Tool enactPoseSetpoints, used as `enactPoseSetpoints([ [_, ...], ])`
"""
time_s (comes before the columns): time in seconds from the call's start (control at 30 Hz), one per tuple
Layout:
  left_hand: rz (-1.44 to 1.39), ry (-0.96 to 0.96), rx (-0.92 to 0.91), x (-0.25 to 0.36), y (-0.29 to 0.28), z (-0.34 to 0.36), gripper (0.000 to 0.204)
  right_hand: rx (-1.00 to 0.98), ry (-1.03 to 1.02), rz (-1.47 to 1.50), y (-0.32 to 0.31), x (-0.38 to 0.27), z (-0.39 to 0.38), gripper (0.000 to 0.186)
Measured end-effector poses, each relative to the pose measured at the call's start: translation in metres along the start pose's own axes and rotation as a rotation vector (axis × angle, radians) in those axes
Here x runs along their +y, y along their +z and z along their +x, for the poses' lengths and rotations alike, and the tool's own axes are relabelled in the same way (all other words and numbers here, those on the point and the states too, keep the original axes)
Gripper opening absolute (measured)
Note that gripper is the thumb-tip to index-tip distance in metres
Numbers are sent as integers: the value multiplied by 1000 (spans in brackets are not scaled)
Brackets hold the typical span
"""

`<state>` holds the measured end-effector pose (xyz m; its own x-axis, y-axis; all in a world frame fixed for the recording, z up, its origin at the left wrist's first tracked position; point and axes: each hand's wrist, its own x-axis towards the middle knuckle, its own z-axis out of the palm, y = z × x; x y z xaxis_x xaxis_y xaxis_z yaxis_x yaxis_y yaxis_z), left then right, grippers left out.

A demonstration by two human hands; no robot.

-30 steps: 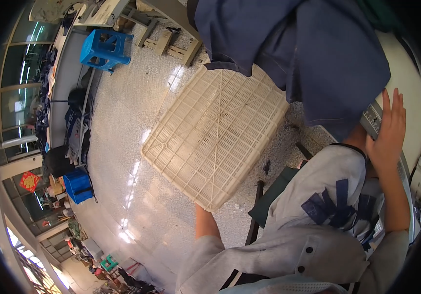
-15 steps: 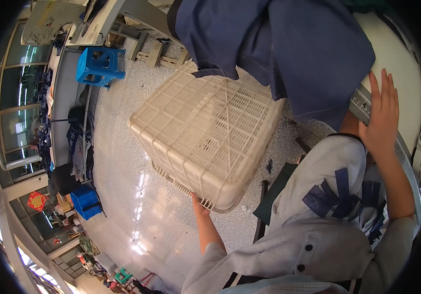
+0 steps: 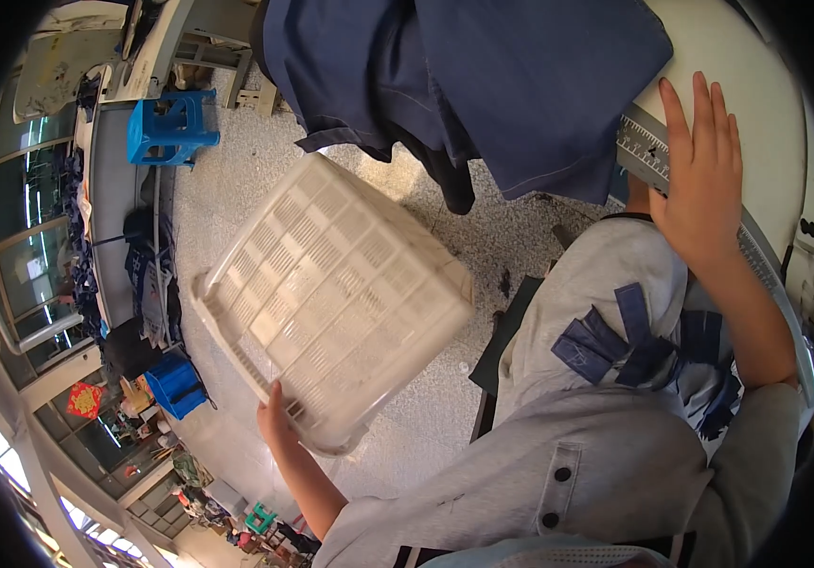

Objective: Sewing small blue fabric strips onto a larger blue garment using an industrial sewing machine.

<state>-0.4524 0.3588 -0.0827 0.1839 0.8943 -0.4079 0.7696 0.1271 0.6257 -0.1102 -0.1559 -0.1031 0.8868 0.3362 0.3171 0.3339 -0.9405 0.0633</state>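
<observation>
A large off-white plastic basket (image 3: 331, 293) is tipped over above the speckled floor to my left, its slatted side facing up. My left hand (image 3: 277, 417) is closed on the basket's rim at the near end; part of the fingers is hidden behind it. On the white table edge to the right, my right hand (image 3: 703, 180) lies flat with fingers stretched out, holding nothing. Beside that palm, a metal ruler strip (image 3: 644, 147) runs along the table edge. Dark blue cloth (image 3: 530, 85) drapes over the table's edge above the basket.
A blue plastic stool (image 3: 168, 128) stands at the far left, by a sewing table. Below it is a blue bin (image 3: 175, 386). Several small blue fabric pieces (image 3: 634, 341) lie on my lap. A green stool (image 3: 259, 517) is farther back.
The basket has swung left and tilted, so its slatted side now faces up, with my left hand still on its rim. My view has shifted right; the right hand stays flat on the table.
</observation>
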Motion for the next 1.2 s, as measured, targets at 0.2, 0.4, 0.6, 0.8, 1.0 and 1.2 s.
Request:
enactPoseSetpoints([
  [0.2, -23, 101, -304, 16, 94, -63, 36, -42, 19, -42, 3, 5, -2, 108],
  [0.4, 554, 428, -278, -66, 327, -22, 57, -41, 30, -9, -1, -2, -3, 89],
  [0.6, 585, 254, -365, -75, 461, -17, 55, -2, -16, -13, -2, 1, -6, 90],
  [0.8, 140, 497, -977, -115, 485, -55, 84, 11, -20, -4, -1, -2, -4, 91],
  [1.0, 269, 827, -1047, -134, 503, -84, 59, -5, -1, 11, -5, -5, -4, 98],
  [1.2, 341, 695, -1204, -88, 533, -75, 48, -85, 12, 20, -13, -27, 12, 100],
])
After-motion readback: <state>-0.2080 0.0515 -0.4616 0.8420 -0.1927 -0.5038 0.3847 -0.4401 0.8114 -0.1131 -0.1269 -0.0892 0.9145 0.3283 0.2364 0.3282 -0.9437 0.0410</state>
